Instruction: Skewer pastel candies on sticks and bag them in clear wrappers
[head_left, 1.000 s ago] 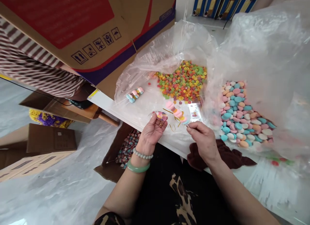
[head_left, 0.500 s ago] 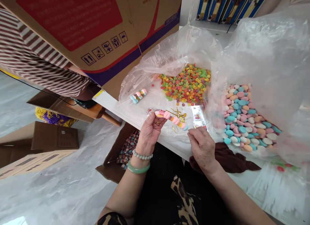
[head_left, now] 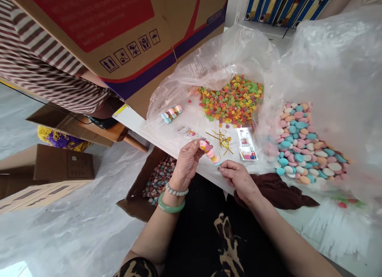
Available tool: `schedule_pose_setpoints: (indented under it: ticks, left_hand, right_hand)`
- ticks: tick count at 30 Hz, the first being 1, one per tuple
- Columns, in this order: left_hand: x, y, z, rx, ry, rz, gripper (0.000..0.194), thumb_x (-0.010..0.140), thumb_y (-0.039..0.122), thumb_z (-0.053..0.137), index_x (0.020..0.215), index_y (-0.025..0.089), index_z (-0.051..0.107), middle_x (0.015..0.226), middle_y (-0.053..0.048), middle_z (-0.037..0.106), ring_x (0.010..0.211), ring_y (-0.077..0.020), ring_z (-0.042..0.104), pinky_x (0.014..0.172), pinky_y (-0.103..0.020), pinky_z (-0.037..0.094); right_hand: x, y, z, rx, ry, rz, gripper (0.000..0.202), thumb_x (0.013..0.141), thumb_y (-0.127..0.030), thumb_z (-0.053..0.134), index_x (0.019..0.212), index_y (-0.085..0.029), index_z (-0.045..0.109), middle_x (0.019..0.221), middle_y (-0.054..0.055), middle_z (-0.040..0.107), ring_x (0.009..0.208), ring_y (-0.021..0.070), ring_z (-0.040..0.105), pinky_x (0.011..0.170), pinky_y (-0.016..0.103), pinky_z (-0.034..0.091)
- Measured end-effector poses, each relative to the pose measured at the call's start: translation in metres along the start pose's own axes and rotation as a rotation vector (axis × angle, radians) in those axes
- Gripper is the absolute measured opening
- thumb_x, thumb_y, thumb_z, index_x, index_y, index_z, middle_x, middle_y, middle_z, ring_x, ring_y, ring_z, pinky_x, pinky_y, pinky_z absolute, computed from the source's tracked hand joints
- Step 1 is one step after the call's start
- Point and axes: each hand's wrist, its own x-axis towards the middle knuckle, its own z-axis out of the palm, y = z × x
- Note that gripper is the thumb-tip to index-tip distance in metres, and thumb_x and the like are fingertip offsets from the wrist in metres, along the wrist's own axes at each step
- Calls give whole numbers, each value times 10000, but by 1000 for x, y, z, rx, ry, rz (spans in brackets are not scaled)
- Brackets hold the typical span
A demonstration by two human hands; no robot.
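Observation:
Between my two hands is a candy skewer (head_left: 210, 153), a row of pink, yellow and blue sweets slanting down to the right. My left hand (head_left: 190, 157) pinches its upper end, wearing a beaded bracelet and a green bangle. The closed fingers of my right hand (head_left: 235, 175) are at its lower blue end; the stick itself is hidden there. Just beyond lie loose gold twist ties (head_left: 222, 141) and a printed packet (head_left: 247, 144). Another short stack of candies (head_left: 172, 113) rests further left on the plastic.
Ring-shaped gummies (head_left: 234, 102) and pastel oval candies (head_left: 301, 144) lie in clear plastic bags. A brown cloth (head_left: 280, 191) and white sticks (head_left: 337, 229) are at right. A large carton (head_left: 128, 42) stands behind. An open box (head_left: 134, 193) of wrapped candies sits below the table edge. A person in a striped sleeve (head_left: 44, 66) is at left.
The skewer has tilted more steeply downward, and its lower end has come nearer to me. My right hand has moved left and down, uncovering the packet.

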Motion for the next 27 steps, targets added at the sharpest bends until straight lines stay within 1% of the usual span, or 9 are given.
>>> schedule_pose_setpoints:
  ticks: [3, 5, 7, 9, 12, 14, 17, 21, 27]
  left_hand:
    - [0, 0, -5, 44, 16, -6, 320, 683, 422, 825, 807, 138, 746, 774, -57, 727, 795, -207, 717, 811, -331, 550]
    - [0, 0, -7, 68, 12, -11, 339, 677, 448, 823, 783, 137, 741, 759, -56, 716, 788, -203, 710, 812, -331, 547]
    - [-2, 1, -7, 102, 10, -1, 342, 685, 454, 817, 772, 133, 737, 773, -61, 712, 782, -185, 696, 826, -318, 539]
    - [-3, 2, -7, 142, 13, 0, 337, 715, 453, 795, 765, 125, 734, 787, -69, 710, 769, -165, 678, 829, -301, 531]
    - [-4, 1, -7, 133, 50, -16, 329, 750, 461, 764, 763, 134, 726, 788, -63, 710, 749, -150, 665, 803, -294, 535]
    - [-4, -1, -8, 100, 76, -19, 305, 729, 441, 785, 749, 145, 714, 778, -44, 708, 735, -135, 659, 785, -280, 537]
    - [-4, -5, -5, 88, 95, -24, 282, 675, 383, 834, 752, 144, 705, 764, -26, 705, 725, -125, 658, 786, -272, 536]
    - [-5, -10, 5, 107, 116, -40, 303, 653, 376, 845, 741, 126, 699, 739, -32, 697, 759, -154, 683, 815, -302, 536]
    - [-3, -7, 4, 90, 75, -139, 314, 661, 366, 842, 799, 130, 690, 757, -25, 692, 740, -156, 691, 773, -302, 547]
  right_hand:
    - [3, -1, -2, 335, -215, 280, 270, 548, -266, 798, 654, -180, 564, 555, -59, 431, 464, 49, 244, 414, 200, 84]
    - [5, -1, 0, 434, -284, 335, 296, 520, -233, 803, 662, -181, 548, 580, -53, 441, 476, 47, 249, 416, 191, 69]
    - [5, 0, 3, 395, -240, 287, 274, 552, -257, 778, 663, -192, 536, 560, -62, 402, 474, 58, 236, 416, 197, 84]
    - [4, 2, 7, 191, -63, 90, 209, 631, -290, 718, 649, -204, 529, 551, -57, 381, 484, 82, 265, 423, 216, 156]
    - [0, 6, 10, -340, 251, -392, 137, 768, -259, 584, 647, -212, 543, 628, -2, 475, 612, 148, 433, 550, 272, 341]
    - [-3, 7, 11, -644, 336, -622, 155, 817, -206, 511, 670, -216, 557, 694, 31, 527, 721, 187, 491, 662, 311, 383]
    - [-4, 7, 14, -776, 336, -708, 182, 845, -182, 465, 691, -220, 555, 704, 42, 537, 732, 197, 503, 694, 327, 383]
    - [3, 4, 23, -430, 240, -454, 142, 769, -241, 550, 629, -226, 534, 630, -10, 511, 626, 155, 465, 609, 292, 364]
    - [13, -4, 25, 237, 83, 53, 225, 565, -325, 724, 609, -198, 544, 489, -83, 378, 428, 52, 216, 427, 227, 103]
